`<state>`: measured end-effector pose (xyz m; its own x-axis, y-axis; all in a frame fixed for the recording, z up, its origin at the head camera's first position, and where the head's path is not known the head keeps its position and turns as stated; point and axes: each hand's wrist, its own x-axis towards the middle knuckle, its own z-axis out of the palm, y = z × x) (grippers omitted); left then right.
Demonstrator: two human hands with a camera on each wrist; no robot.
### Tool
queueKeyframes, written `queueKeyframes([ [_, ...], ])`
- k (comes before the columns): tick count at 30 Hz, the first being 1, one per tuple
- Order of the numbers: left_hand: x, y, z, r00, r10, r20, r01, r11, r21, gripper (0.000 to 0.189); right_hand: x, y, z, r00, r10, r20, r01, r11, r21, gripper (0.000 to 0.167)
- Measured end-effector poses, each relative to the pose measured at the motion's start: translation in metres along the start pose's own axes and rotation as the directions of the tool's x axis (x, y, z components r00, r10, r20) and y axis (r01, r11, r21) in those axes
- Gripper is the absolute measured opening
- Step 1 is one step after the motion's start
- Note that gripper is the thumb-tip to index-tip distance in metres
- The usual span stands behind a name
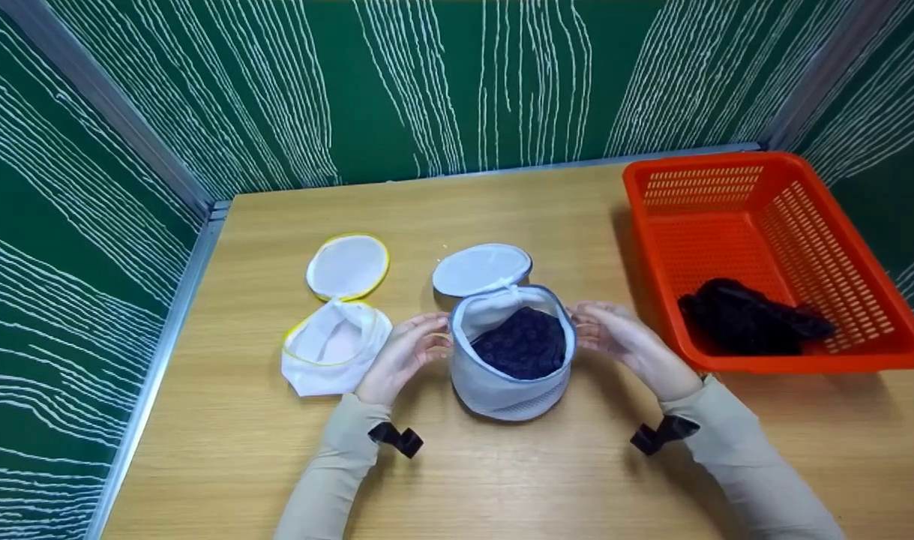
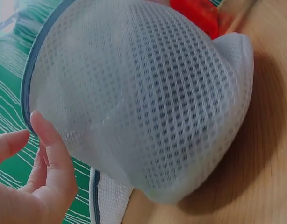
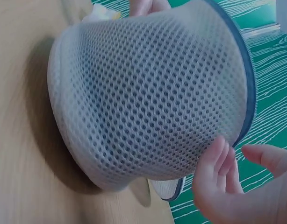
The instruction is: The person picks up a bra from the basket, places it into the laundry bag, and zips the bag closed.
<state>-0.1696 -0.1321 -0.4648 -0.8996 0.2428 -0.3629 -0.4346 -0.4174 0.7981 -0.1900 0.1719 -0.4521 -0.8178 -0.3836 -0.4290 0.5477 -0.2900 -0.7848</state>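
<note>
A white mesh laundry bag (image 1: 510,390) with a grey-blue rim stands upright on the table. Its round lid (image 1: 483,270) is folded back behind it, and dark bunched fabric (image 1: 524,345) lies inside. My left hand (image 1: 408,352) touches the bag's left side near the rim; in the left wrist view the thumb is apart from the bent fingers (image 2: 52,154). On the opposite side my right hand (image 1: 621,341) rests its fingers (image 3: 211,163) against the mesh just below the rim, thumb apart. Left of it sits a smaller white bag (image 1: 329,375) with yellow trim, its lid (image 1: 349,266) laid back.
An orange-red plastic basket (image 1: 655,262) with slotted walls stands at the right, with black fabric (image 1: 749,319) in its near end. Green panels (image 1: 397,97) with white wavy lines enclose the wooden table (image 1: 501,480) at the back and sides.
</note>
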Motion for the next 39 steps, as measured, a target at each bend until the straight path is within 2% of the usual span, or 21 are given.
queueKeyframes([
  [5,0.010,0.004,-0.002,0.993,-0.017,-0.118,0.021,0.999,0.033,0.015,0.017,-0.015,-0.001,0.989,0.013,-0.148,-0.024,0.997,-0.073,0.015],
  [8,0.020,0.002,-0.002,0.979,0.002,-0.203,0.002,1.000,0.019,0.016,0.031,-0.026,-0.002,0.981,0.031,-0.190,-0.063,0.985,-0.163,0.005],
  [10,0.028,0.001,-0.002,0.967,0.009,-0.255,-0.007,1.000,0.008,0.017,0.042,-0.032,-0.002,0.976,0.045,-0.214,-0.092,0.972,-0.214,0.009],
  [11,0.037,-0.004,-0.009,0.974,0.026,-0.223,-0.030,0.999,-0.014,0.016,0.047,-0.035,-0.003,0.976,0.053,-0.212,-0.105,0.964,-0.243,0.012],
  [12,0.045,-0.008,-0.013,0.970,0.021,-0.242,-0.026,1.000,-0.016,0.017,0.052,-0.037,-0.003,0.976,0.062,-0.209,-0.119,0.954,-0.275,0.016],
  [13,0.056,-0.012,-0.019,0.968,0.014,-0.252,-0.021,0.999,-0.024,0.018,0.057,-0.039,-0.003,0.975,0.070,-0.213,-0.134,0.944,-0.303,0.022],
  [15,0.086,-0.028,-0.040,0.968,-0.001,-0.249,-0.013,0.998,-0.054,0.023,0.065,-0.042,-0.003,0.972,0.087,-0.218,-0.160,0.923,-0.349,0.036],
  [17,0.123,-0.049,-0.067,0.971,-0.012,-0.239,-0.008,0.997,-0.079,0.026,0.069,-0.042,-0.003,0.973,0.101,-0.205,-0.179,0.897,-0.405,0.049],
  [18,0.139,-0.057,-0.076,0.959,-0.033,-0.280,0.010,0.996,-0.084,0.028,0.072,-0.042,-0.003,0.972,0.106,-0.209,-0.188,0.885,-0.426,0.055],
  [20,0.175,-0.078,-0.104,0.967,-0.038,-0.251,0.005,0.991,-0.132,0.032,0.076,-0.040,-0.002,0.968,0.114,-0.223,-0.207,0.867,-0.454,0.060],
  [21,0.187,-0.085,-0.112,0.965,-0.049,-0.258,0.010,0.989,-0.150,0.035,0.079,-0.040,-0.003,0.968,0.118,-0.222,-0.213,0.854,-0.474,0.060],
  [23,0.211,-0.098,-0.129,0.972,-0.051,-0.229,0.006,0.981,-0.194,0.039,0.085,-0.038,-0.003,0.969,0.127,-0.210,-0.218,0.839,-0.499,0.059],
  [25,0.219,-0.101,-0.132,0.970,-0.064,-0.234,0.012,0.976,-0.216,0.044,0.092,-0.037,-0.004,0.969,0.139,-0.206,-0.229,0.822,-0.521,0.057],
  [26,0.217,-0.099,-0.128,0.970,-0.065,-0.233,0.014,0.976,-0.215,0.045,0.096,-0.036,-0.004,0.968,0.145,-0.203,-0.232,0.819,-0.525,0.055],
  [28,0.193,-0.083,-0.102,0.961,-0.071,-0.267,0.018,0.980,-0.197,0.043,0.104,-0.034,-0.006,0.966,0.161,-0.201,-0.244,0.819,-0.519,0.052],
  [29,0.182,-0.075,-0.092,0.965,-0.062,-0.256,0.011,0.981,-0.195,0.041,0.107,-0.033,-0.008,0.968,0.168,-0.188,-0.243,0.818,-0.521,0.052],
  [33,0.120,-0.033,-0.029,0.939,-0.066,-0.338,0.011,0.987,-0.162,0.034,0.112,-0.029,-0.008,0.962,0.168,-0.215,-0.255,0.835,-0.488,0.057],
  [35,0.113,-0.026,-0.022,0.940,-0.066,-0.333,0.007,0.985,-0.173,0.033,0.109,-0.028,-0.007,0.963,0.153,-0.221,-0.246,0.836,-0.490,0.066],
  [36,0.112,-0.025,-0.018,0.932,-0.076,-0.355,0.016,0.985,-0.170,0.034,0.108,-0.028,-0.006,0.961,0.145,-0.237,-0.245,0.844,-0.476,0.069],
  [37,0.118,-0.029,-0.024,0.941,-0.073,-0.332,0.015,0.984,-0.177,0.033,0.107,-0.027,-0.005,0.961,0.138,-0.241,-0.239,0.852,-0.466,0.072],
  [39,0.143,-0.045,-0.048,0.960,-0.062,-0.272,0.009,0.982,-0.190,0.032,0.105,-0.026,-0.003,0.965,0.131,-0.226,-0.225,0.857,-0.465,0.074],
])
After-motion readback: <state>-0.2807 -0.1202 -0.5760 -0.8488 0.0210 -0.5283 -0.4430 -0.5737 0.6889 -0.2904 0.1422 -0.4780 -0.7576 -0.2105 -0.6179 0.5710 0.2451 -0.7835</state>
